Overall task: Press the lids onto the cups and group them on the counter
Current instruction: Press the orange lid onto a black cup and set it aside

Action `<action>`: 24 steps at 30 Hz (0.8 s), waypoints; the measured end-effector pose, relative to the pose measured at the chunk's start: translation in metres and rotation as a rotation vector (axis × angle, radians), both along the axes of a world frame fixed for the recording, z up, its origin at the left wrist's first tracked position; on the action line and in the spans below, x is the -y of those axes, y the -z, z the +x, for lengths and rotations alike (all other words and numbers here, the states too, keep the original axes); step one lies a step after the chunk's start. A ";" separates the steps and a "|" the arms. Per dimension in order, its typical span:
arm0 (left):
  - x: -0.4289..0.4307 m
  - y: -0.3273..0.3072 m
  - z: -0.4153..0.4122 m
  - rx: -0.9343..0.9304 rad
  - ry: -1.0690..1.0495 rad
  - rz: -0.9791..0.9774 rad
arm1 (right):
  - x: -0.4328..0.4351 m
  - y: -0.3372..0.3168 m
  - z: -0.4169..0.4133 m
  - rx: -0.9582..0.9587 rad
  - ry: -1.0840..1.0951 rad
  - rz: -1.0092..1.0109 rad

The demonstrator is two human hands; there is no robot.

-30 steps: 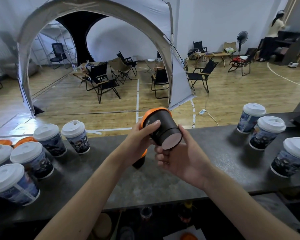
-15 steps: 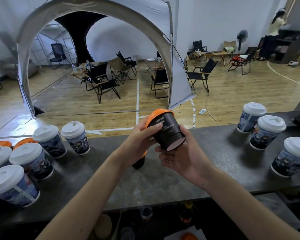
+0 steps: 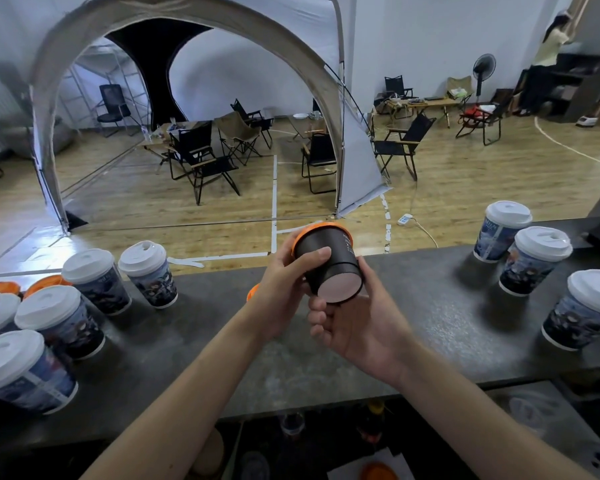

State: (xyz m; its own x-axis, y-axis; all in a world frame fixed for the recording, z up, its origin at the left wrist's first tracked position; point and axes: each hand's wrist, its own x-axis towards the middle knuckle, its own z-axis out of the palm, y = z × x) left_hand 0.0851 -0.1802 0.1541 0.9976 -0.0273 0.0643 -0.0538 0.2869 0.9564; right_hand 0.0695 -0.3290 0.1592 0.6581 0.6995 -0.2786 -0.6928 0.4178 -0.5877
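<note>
A dark brown cup (image 3: 329,263) with an orange lid is held tilted above the dark counter (image 3: 413,313), its base turned toward me. My left hand (image 3: 284,289) grips its side near the lid, thumb across the wall. My right hand (image 3: 357,320) cups it from below, fingers curled under the base. Another orange-lidded cup (image 3: 252,292) stands on the counter, mostly hidden behind my left hand.
Several white-lidded printed cups (image 3: 66,313) and two orange lids (image 3: 45,282) crowd the counter's left end. Three white-lidded cups (image 3: 534,258) stand at the right. Beyond the counter lie a wooden floor, a tent and folding chairs. A person stands far right.
The cup has tilted further and shifted slightly right and up between my hands; my left thumb now lies across its side. Nothing on the counter moved.
</note>
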 end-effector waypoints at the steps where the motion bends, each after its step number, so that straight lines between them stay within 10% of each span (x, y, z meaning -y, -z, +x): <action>1: 0.002 0.001 -0.001 0.004 -0.031 0.008 | -0.001 0.002 0.000 -0.020 0.003 0.027; 12: 0.006 0.004 0.000 0.089 -0.148 0.230 | 0.006 0.016 0.013 0.199 0.150 -0.271; 24: 0.008 0.011 0.001 0.103 -0.088 0.154 | 0.010 0.012 0.017 -0.059 0.091 0.054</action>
State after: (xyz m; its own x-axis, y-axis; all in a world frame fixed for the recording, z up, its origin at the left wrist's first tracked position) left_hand 0.0866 -0.1881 0.1433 0.9849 0.0424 0.1681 -0.1722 0.1273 0.9768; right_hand 0.0861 -0.3387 0.1477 0.7035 0.6522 -0.2824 -0.6831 0.5106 -0.5222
